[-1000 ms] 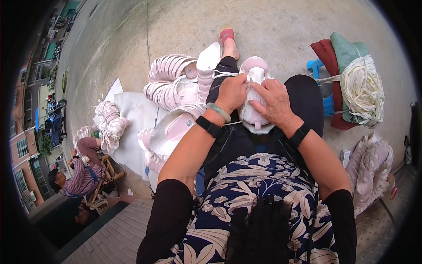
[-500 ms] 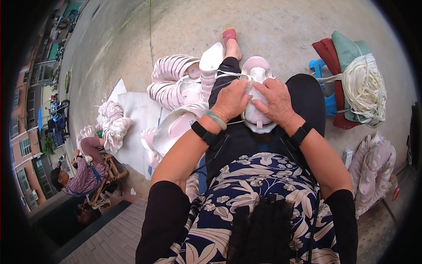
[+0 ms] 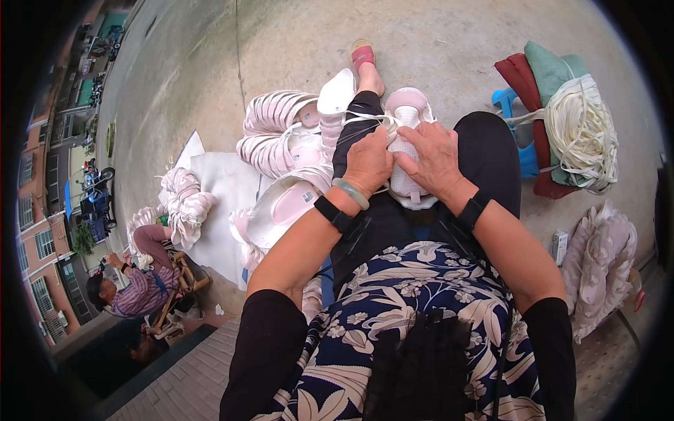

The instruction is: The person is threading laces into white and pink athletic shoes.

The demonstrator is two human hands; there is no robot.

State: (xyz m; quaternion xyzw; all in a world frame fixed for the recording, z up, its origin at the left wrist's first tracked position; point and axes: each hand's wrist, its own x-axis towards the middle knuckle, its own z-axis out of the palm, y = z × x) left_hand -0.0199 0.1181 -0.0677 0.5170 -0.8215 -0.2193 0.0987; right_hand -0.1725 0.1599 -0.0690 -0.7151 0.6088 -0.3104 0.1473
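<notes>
A pink and white shoe upper (image 3: pixel 406 184) with a white textured tongue lies across my lap, between my thighs. My left hand (image 3: pixel 368 163) is closed at its left edge, fingers curled around a white lace (image 3: pixel 387 123) that loops out over my left thigh. My right hand (image 3: pixel 434 158) grips the upper's right side, thumb and forefinger bent over the tongue toward my left hand. The fingertips partly cover the middle of the upper, so I cannot see how the lace runs there.
Stacked pink and white uppers (image 3: pixel 277 133) lie left of my leg, near a white sheet (image 3: pixel 217 186) with a tied bundle (image 3: pixel 188 207). At right, a hank of white laces (image 3: pixel 581 133) rests over red and green cloth on a blue stool (image 3: pixel 507 104). Another person (image 3: pixel 144 281) sits far left.
My left hand has curled into a tighter grip and turned slightly, while my right thumb has shifted up along the tongue. The person at far left has raised their hands.
</notes>
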